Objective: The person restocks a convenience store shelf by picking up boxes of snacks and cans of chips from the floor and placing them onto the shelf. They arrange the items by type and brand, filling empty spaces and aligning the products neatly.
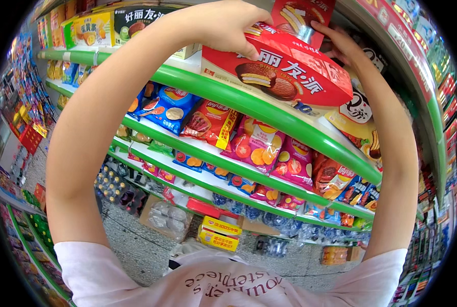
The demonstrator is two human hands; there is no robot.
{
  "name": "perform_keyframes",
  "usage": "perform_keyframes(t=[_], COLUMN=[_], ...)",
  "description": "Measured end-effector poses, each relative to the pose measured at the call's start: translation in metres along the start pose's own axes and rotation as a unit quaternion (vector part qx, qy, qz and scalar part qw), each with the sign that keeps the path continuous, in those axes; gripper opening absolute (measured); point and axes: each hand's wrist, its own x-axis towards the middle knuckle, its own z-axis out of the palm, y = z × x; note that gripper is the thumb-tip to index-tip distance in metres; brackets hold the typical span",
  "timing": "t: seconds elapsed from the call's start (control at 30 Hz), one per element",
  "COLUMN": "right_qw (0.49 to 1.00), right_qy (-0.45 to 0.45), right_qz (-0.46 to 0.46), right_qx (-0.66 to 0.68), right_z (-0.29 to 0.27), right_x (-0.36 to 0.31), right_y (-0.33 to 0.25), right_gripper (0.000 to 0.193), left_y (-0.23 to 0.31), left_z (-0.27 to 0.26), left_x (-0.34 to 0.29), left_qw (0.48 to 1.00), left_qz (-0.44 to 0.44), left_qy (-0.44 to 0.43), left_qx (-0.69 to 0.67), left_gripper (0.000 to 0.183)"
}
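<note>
Both my arms are raised to the upper shelf around a red and cream box of chocolate pies [284, 77]. My left hand [231, 28] is closed on its left end, thumb on the front face and fingers over the top. My right hand [343, 46] is bent in at the far right side of the box; its thumb is hidden. One right fingertip rests by a red upright panel [295, 13] with a pie picture. Whether that panel is a flap or a second box, I cannot tell. Beside this fingertip shows a small shiny silver piece [305, 34].
A green-edged shelf [228, 100] runs below the box. Yellow snack boxes [93, 28] stand left of it, yellow-and-white packages [359, 123] right. Lower shelves hold chip bags [254, 143]. On the floor are a yellow carton [219, 234] and bottle packs [272, 246].
</note>
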Motion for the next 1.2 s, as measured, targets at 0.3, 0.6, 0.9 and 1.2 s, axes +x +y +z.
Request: perform_keyframes(t=[0.3,0.6,0.9,1.2], right_qw=[0.989,0.977,0.942,0.877], right_qy=[0.036,0.026,-0.018,-0.011], right_qz=[-0.003,-0.039,-0.052,0.034], right_qx=[0.145,0.208,0.33,0.48], right_z=[0.033,0.053,0.082,0.082], right_x=[-0.013,-0.004,-0.001,-0.015], right_y=[-0.009,-0.009,-0.01,0.02], right_gripper=[0.049,0.055,0.05,0.047], left_y=[0.002,0.027,0.023,0.032], left_z=[-0.002,0.028,0.031,0.038], left_x=[0.001,-0.047,-0.052,-0.068], left_qw=[0.999,0.971,0.965,0.955], left_qz=[-0.039,0.074,0.105,0.086], left_qy=[-0.023,0.186,0.199,0.214], left_qx=[-0.011,0.133,0.137,0.185], left_gripper=[0.061,0.056,0.062,0.063])
